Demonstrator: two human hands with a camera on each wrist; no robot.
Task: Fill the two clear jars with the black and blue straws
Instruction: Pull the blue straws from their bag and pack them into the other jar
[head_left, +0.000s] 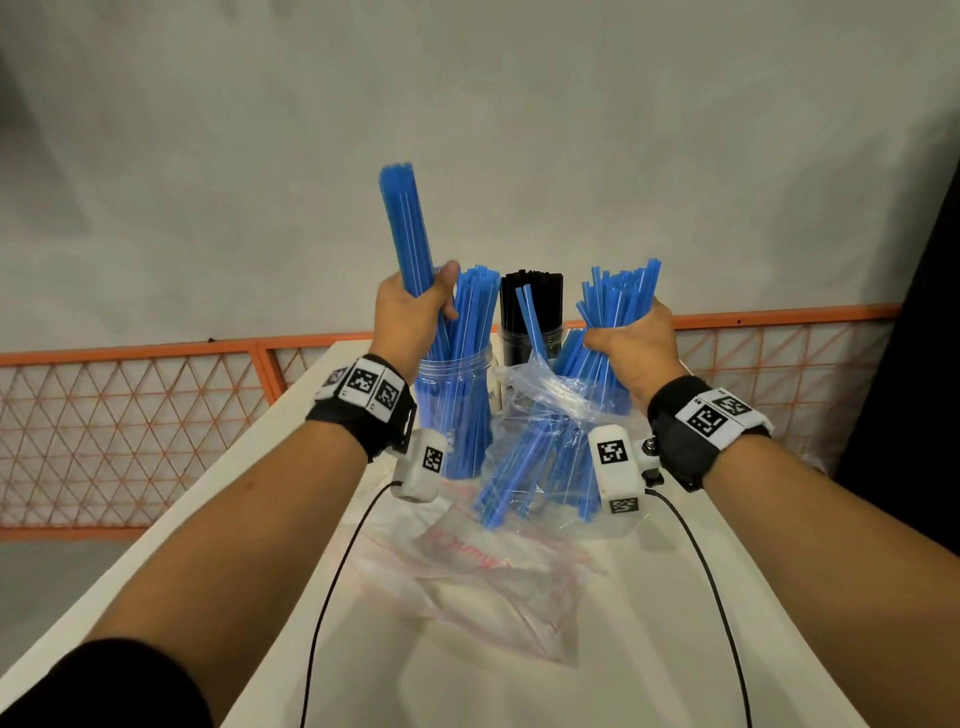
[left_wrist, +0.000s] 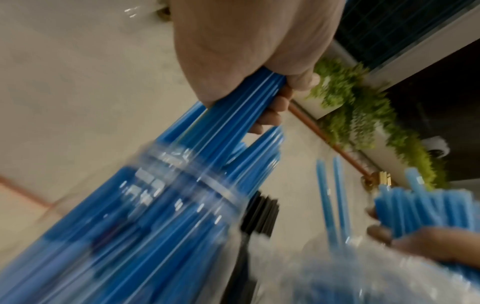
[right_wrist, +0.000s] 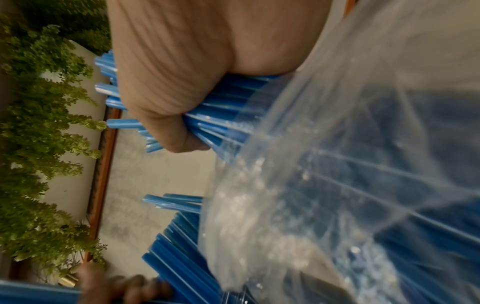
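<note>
The left hand (head_left: 415, 306) is gripping a tight bundle of blue straws (head_left: 408, 228), fingers and thumb curled round it, the bundle standing nearly upright with its lower ends reaching into the near clear jar (head_left: 457, 410). That jar is sitting on the white table (head_left: 270, 519) at about 11 o'clock from the table's middle and is already packed with blue straws. In the left wrist view the same fist (left_wrist: 249, 61) is clamping the bundle just above the jar's threaded neck (left_wrist: 187, 176), though the picture is blurring there.

The right hand (head_left: 631, 343) is clutching a fanned bunch of blue straws (head_left: 618, 296) together with the mouth of a clear plastic bag (head_left: 540, 415), at about 1 o'clock; the bag is hanging below the fist with more blue straws inside. The right wrist view is showing the curled fingers (right_wrist: 166, 115) pressing on the straws where they are entering the bag (right_wrist: 337, 164).

Behind and between the hands, at 12 o'clock, a second clear jar (head_left: 530, 343) is holding black straws (head_left: 530, 296), with a couple of blue ones leaning against its front. An empty bag with red print (head_left: 493, 587) is lying flat on the table nearer the person
</note>
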